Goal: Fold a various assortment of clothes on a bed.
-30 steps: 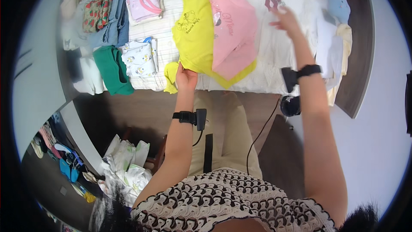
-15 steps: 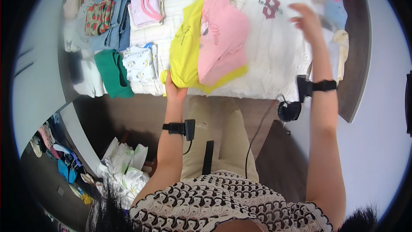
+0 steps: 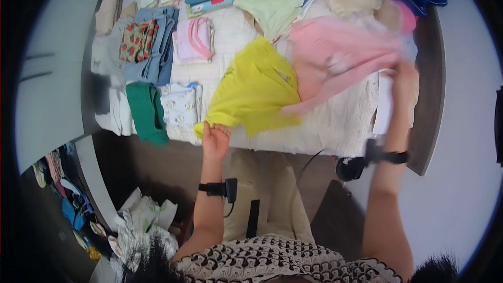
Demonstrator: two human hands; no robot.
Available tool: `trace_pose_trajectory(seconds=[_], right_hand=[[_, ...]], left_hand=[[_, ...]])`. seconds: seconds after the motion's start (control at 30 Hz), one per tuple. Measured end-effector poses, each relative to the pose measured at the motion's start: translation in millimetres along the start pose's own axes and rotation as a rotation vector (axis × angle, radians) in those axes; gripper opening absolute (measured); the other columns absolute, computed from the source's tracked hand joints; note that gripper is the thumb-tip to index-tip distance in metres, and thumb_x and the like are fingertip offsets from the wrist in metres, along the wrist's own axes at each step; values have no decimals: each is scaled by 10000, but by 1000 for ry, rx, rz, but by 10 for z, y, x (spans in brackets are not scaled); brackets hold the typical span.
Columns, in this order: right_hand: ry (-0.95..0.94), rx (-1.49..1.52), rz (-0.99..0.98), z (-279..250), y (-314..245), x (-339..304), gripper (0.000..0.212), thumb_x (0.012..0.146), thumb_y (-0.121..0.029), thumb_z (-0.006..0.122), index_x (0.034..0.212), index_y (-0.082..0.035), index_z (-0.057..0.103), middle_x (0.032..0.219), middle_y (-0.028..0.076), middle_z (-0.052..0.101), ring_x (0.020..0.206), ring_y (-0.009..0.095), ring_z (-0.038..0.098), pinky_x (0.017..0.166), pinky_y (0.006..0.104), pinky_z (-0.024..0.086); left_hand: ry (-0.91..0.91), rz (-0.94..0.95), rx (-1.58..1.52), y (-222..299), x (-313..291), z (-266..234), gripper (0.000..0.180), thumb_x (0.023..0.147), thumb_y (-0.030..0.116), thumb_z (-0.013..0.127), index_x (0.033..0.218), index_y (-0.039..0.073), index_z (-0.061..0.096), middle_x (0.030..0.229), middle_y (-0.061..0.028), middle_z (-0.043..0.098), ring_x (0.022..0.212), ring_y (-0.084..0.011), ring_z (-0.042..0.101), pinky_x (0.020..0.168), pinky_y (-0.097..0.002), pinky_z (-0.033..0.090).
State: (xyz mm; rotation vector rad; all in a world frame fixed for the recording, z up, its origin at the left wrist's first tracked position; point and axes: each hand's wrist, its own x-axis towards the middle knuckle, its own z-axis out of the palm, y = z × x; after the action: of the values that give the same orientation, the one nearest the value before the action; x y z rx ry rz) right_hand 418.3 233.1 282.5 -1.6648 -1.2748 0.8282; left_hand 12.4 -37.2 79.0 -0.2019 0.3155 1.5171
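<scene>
A yellow shirt (image 3: 251, 89) lies spread near the bed's front edge. My left hand (image 3: 216, 140) is closed on its lower left corner. Across the right part of the bed stretches a pink shirt (image 3: 340, 52), smeared by motion, its pale print blurred. The pink shirt's right end is in my right hand (image 3: 404, 81), which is also blurred. Its left part overlaps the yellow shirt. Under the pink shirt, white cloth (image 3: 340, 120) with a lacy edge shows.
Folded jeans (image 3: 165, 47), strawberry-print cloth (image 3: 138, 41), a pink-trimmed stack (image 3: 194, 40), green cloth (image 3: 146, 111) and a white patterned stack (image 3: 179, 106) lie left. A pale green top (image 3: 272, 8) lies behind. White bags (image 3: 146, 215) sit on the floor at lower left.
My right hand, free above the white T-shirt before, now grips the pink shirt. The pink shirt has swung rightward off most of the yellow one, covering the T-shirt's print. My left hand keeps its hold.
</scene>
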Motion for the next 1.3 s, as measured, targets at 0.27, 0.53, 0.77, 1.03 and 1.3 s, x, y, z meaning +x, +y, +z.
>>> trace_pose_trajectory(seconds=[0.27, 0.53, 0.77, 1.03, 1.3], right_hand=[[-13, -639, -331, -382, 126, 1164, 384, 851, -215, 508, 1177, -20, 451, 1017, 106, 582, 766, 182, 621, 623, 276, 489], [-853, 62, 606, 2204, 1482, -1377, 500, 813, -460, 518, 968, 7, 607, 958, 101, 623, 875, 168, 570, 762, 289, 437], [-296, 873, 923, 2535, 984, -1555, 391, 878, -322, 503, 1067, 19, 484, 999, 94, 555, 888, 211, 539, 782, 330, 453], [140, 700, 141, 283, -86, -992, 368, 933, -293, 330, 1102, -1, 476, 1081, 147, 546, 966, 248, 541, 802, 357, 441], [415, 420, 44, -218, -311, -1612, 635, 907, -503, 236, 1263, 16, 323, 1274, 160, 396, 1147, 289, 436, 931, 412, 399]], left_hand=[[468, 256, 338, 35, 53, 669, 474, 940, 385, 276, 1284, 69, 349, 1308, -72, 397, 1194, -243, 383, 999, -414, 293], [169, 9, 303, -69, -258, 1210, 470, 938, 366, 288, 1286, 56, 346, 1262, -100, 445, 1144, -254, 441, 955, -405, 351], [432, 160, 708, 149, -622, 1620, 520, 930, 407, 277, 1308, 51, 301, 1304, -128, 394, 1173, -279, 410, 967, -431, 339], [190, 601, 1049, 289, -268, 1447, 505, 926, 381, 346, 1277, 18, 330, 1254, -113, 438, 1149, -244, 432, 977, -393, 313], [402, 839, 855, -126, -217, 1792, 487, 926, 402, 325, 1196, 2, 388, 1151, -121, 504, 1025, -225, 524, 875, -357, 442]])
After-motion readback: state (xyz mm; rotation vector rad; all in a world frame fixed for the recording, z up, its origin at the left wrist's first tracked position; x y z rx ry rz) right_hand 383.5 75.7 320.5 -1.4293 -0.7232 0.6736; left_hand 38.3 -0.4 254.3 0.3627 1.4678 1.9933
